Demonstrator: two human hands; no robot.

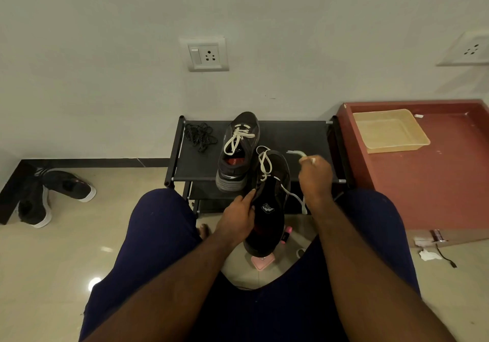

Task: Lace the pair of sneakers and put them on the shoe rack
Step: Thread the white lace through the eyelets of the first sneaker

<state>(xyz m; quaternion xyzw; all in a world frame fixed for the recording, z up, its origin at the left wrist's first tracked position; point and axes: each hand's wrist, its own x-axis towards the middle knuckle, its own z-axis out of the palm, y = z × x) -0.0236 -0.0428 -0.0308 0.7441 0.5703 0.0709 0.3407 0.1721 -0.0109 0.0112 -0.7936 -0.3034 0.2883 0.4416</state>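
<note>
Above the knees (158, 225), left hand (236, 217) clasps the sneaker (272, 204), insole logo unreadable; right hand (316, 176) pinches its white lace (295, 152).

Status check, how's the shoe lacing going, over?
Left hand grips one sneaker. Right hand pinches its white lace, end raised. Other sneaker on rack top, black lace bundle beside it.

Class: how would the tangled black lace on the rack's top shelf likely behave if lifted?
The black lace lies in loose loops, so it is probably floppy and would dangle. It looks thin, so likely very light. Heaped on the rack, it should not roll.
</note>
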